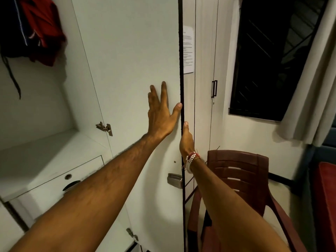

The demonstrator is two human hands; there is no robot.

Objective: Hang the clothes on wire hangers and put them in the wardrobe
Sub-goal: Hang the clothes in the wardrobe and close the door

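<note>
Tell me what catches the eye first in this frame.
The open white wardrobe door fills the centre: the left hand lies flat on its inner face, the right hand meets its dark edge. Red and dark clothes hang top left; a brown plastic chair stands lower right.

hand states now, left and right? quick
Left hand: open, fingers flat against the wardrobe door.
Right hand: at the door's edge, fingers hidden; cannot tell.

The 2 forearms are bare and hairy; white bead bracelets [190, 160] with red thread circle the right wrist.
</note>
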